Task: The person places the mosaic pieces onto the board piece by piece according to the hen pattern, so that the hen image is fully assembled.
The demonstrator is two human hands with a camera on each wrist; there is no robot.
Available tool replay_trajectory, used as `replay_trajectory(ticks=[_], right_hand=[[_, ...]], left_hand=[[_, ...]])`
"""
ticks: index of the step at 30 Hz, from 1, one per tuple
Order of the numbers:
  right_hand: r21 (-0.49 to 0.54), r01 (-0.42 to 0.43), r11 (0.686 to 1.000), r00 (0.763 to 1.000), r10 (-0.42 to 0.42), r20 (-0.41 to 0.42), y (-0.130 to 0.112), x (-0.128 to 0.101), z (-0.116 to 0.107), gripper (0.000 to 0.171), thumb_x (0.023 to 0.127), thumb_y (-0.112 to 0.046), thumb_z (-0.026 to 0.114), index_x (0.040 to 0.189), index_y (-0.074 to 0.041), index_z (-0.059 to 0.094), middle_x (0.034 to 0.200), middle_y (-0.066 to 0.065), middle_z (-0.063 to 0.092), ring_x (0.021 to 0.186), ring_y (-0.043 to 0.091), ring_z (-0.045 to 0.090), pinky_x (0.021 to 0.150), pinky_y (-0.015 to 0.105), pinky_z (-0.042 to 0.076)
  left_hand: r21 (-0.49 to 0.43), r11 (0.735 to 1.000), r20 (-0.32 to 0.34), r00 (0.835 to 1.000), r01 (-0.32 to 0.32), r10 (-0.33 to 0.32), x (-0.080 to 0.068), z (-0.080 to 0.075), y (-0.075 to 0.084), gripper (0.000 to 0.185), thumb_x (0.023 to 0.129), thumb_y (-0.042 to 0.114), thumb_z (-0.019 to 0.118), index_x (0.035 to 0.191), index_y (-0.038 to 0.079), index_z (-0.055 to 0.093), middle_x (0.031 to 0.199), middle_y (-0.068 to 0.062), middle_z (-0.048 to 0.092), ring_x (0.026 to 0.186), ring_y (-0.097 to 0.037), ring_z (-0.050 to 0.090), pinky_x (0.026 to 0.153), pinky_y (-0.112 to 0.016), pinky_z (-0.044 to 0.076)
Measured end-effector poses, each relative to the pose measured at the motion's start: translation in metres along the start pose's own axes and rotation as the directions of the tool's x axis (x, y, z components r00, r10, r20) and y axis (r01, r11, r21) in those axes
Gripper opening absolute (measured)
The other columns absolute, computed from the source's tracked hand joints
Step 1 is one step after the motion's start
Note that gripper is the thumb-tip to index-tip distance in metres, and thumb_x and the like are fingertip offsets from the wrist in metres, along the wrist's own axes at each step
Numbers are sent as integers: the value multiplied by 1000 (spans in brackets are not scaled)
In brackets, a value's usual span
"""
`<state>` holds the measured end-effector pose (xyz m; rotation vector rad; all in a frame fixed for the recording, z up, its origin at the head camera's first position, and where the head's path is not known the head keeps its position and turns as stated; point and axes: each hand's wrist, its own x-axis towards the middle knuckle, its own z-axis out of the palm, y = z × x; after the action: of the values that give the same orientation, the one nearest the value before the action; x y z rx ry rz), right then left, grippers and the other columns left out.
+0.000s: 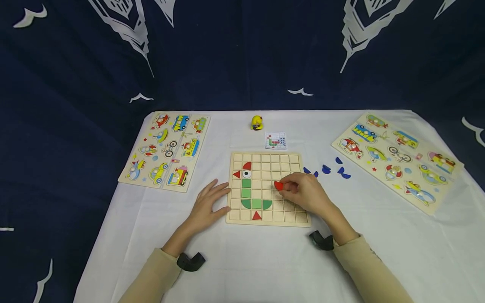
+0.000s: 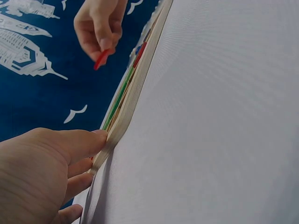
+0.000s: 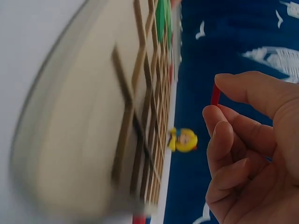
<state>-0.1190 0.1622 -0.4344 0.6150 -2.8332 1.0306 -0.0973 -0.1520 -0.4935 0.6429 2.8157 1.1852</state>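
My right hand (image 1: pixel 306 191) pinches a red rounded piece (image 1: pixel 278 185) between thumb and fingertips, above the right half of a wooden grid board (image 1: pixel 282 216). In the right wrist view the red piece shows edge-on, apart from the board. My left hand (image 1: pixel 206 206) lies at the board's left edge, fingers spread, and its thumb touches the rim in the left wrist view. On the board stand green squares (image 1: pixel 246 193), green quarter-rounds (image 1: pixel 267 204), a red quarter-round (image 1: pixel 247 166), red triangles (image 1: pixel 257 216) and an eye tile (image 1: pixel 246 174).
Several blue rounded pieces (image 1: pixel 326 169) lie right of the board. Behind it are a pattern card (image 1: pixel 276 141) and a small yellow figure (image 1: pixel 257 122). Vehicle picture puzzles lie at left (image 1: pixel 163 151) and right (image 1: pixel 398 160) on the white tablecloth (image 1: pixel 257 261).
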Motion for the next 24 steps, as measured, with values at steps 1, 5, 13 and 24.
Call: replay_trajectory(ticks=[1, 5, 13, 24], right_hand=[[-9, 11, 1000, 1000, -11, 11, -3, 2, 3, 21, 76, -12, 81, 93, -3, 74, 73, -2, 64, 65, 8, 53, 58, 21, 44], [-43, 30, 999, 997, -26, 72, -11, 11, 17, 21, 75, -15, 81, 93, -6, 74, 72, -4, 62, 66, 8, 53, 59, 22, 42], [-93, 48, 994, 987, -32, 160, -22, 22, 32, 21, 77, -18, 80, 94, -8, 75, 75, -5, 66, 69, 6, 56, 62, 23, 45], [-145, 57, 988, 981, -29, 190, -27, 26, 40, 21, 78, -19, 79, 97, -8, 76, 76, -4, 66, 69, 8, 54, 60, 23, 43]], left_hand=[[0, 1000, -1, 1000, 0, 0, 0, 0, 0, 53, 83, 18, 75, 132, 7, 60, 147, -8, 50, 148, -33, 24, 116, -60, 17], [0, 1000, 0, 1000, 1, -1, 0, 0, -1, 53, 84, 19, 75, 133, 7, 59, 147, -8, 50, 148, -33, 24, 116, -60, 16], [2, 1000, 3, 1000, 5, -5, 1, 0, 0, 53, 84, 19, 74, 133, 7, 59, 147, -8, 50, 147, -34, 24, 116, -61, 17], [-5, 1000, 1, 1000, 0, 0, 1, -1, 1, 52, 84, 18, 75, 132, 6, 60, 147, -9, 51, 147, -35, 24, 116, -61, 16]])
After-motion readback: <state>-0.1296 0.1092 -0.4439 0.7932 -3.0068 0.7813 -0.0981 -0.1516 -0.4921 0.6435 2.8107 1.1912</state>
